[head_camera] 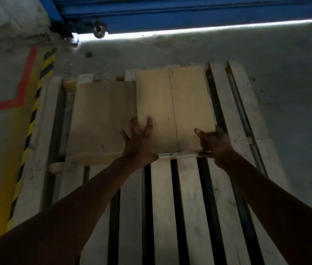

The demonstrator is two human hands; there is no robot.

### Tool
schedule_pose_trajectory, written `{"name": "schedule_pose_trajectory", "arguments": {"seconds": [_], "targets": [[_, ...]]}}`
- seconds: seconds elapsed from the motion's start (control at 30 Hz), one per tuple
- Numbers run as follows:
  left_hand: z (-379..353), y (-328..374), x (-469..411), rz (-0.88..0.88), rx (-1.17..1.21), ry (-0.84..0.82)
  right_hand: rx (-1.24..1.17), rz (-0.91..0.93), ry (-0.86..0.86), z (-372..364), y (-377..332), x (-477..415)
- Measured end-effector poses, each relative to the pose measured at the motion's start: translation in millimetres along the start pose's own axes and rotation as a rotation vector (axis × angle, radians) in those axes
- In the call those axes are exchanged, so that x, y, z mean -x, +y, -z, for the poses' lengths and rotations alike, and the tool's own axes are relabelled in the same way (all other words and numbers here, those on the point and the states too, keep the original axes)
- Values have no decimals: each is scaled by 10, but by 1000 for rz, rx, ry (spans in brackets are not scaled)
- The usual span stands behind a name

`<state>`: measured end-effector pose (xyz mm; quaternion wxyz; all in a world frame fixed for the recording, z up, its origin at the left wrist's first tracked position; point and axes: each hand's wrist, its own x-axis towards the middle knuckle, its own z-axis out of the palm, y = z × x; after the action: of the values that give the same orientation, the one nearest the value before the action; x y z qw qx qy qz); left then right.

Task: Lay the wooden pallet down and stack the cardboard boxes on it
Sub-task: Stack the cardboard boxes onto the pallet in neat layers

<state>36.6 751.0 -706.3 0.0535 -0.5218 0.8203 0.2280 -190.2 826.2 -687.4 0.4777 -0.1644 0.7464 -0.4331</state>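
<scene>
Looking down at a pale slatted wooden pallet (pixel 162 197) lying flat on the grey concrete floor (pixel 285 83), dark gaps between slats. Two tan cardboard boxes sit on its far half, side by side and touching. Right-hand taller box (pixel 174 106): lighter tan, centre seam running front to back, clear tape along the near edge. Left-hand lower box (pixel 99 121): duller brown, plain top, near edge slightly closer to camera.

Left hand (pixel 138 138) is on the taller box's near-left corner, fingers (pixel 148 124) spread wide, thumb on the top face, other fingers down the gap beside the lower box. Right hand (pixel 215 144) grips the near-right corner, thumb on top, rest of the fingers wrapped round the side. Both hands are clasped on that box, neither fully closed.

Hard to read: whether the taller box is fully seated or slightly lifted; fingertips behind box sides are hidden. Pallet's near end cut off by frame bottom. Blue metal door (pixel 189 10) at top, bright strip of light under it. Red and yellow-black floor tape (pixel 36 88) at left. Scene dim overall.
</scene>
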Motion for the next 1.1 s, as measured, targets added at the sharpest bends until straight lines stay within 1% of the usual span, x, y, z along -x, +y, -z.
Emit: {"name": "schedule_pose_trajectory", "arguments": {"seconds": [0.1,0.17,0.3,0.37,0.47,0.73,0.87,1.1], "targets": [[-28,-102,-137,5,-33,7,-4,8,-7,-98,-6,-139],[-62,-179,-189,-9,-50,-25,9,-9,-20,-147,32,-222],[-190,-377,-213,-93,-164,-102,14,-127,14,-219,231,-321],[-251,-448,-194,-147,-204,-62,1,-161,15,-234,324,-348],[-302,-486,-193,-193,-256,-9,8,-150,30,-239,377,-406],[-346,-510,-219,-180,-287,23,-10,-159,42,-239,364,-474],[-354,-502,-216,-180,-297,28,57,-108,37,-261,359,-482],[-382,-467,-218,-155,-304,38,86,-128,7,-251,345,-501]]}}
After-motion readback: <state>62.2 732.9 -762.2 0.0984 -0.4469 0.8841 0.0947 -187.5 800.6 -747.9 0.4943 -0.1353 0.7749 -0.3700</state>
